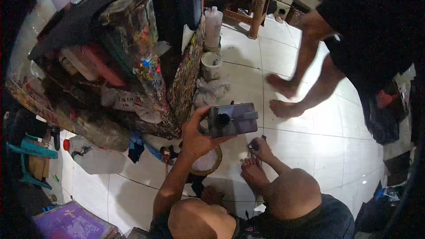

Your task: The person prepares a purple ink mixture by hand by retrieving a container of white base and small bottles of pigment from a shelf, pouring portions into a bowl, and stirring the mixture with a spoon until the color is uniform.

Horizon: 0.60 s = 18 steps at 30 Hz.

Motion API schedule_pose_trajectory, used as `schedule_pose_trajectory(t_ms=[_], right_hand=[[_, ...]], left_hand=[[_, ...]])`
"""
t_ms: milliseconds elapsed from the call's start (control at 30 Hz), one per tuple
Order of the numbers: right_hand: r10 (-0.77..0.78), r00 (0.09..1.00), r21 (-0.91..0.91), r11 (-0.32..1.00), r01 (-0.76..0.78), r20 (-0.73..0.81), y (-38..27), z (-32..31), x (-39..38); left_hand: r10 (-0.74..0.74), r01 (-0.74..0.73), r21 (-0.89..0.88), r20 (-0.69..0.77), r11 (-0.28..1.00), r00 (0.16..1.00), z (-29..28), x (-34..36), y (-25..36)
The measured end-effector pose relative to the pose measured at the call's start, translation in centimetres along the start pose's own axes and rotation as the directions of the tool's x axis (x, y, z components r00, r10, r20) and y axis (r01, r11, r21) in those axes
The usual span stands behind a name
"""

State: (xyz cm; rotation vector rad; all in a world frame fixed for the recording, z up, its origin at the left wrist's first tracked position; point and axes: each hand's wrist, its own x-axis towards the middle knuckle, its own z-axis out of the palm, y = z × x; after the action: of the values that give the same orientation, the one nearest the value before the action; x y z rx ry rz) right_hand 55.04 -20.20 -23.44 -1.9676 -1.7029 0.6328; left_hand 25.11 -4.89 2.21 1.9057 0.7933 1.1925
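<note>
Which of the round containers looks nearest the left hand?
The wide, brown-rimmed bowl, seen just below the left hand; the tall whitish bottle and whitish pail are both farther up the picture.

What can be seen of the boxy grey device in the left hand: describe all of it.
The boxy grey device is rectangular with slightly rounded corners and looks like metal or hard plastic. A round black opening or lens sits left of centre on the face toward the camera; a paler raised strip crosses the right part and juts past that edge. It is held nearly level above the tiled floor, gripped at its left end by the left hand. Its underside is hidden.
</note>
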Motion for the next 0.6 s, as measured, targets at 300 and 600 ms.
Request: schedule_pose_trajectory(t_ms=[300, 600], right_hand=[[-0.03, 0.986, 0.052, 0.998, 0.039, -0.167, -17.3, -15.3, 0.5], [-0.311, 0.949, -0.007, 0.95, 0.311, -0.055, -25.0, -23.4, -0.8]], left_hand=[[0.165, -0.152, -0.109, 0.117, 0.982, 0.979, 0.3, -0.6, -1.4], [0.287, -0.258, -0.303, 0.053, 0.917, 0.957, 5.4, 0.1, -0.6]])
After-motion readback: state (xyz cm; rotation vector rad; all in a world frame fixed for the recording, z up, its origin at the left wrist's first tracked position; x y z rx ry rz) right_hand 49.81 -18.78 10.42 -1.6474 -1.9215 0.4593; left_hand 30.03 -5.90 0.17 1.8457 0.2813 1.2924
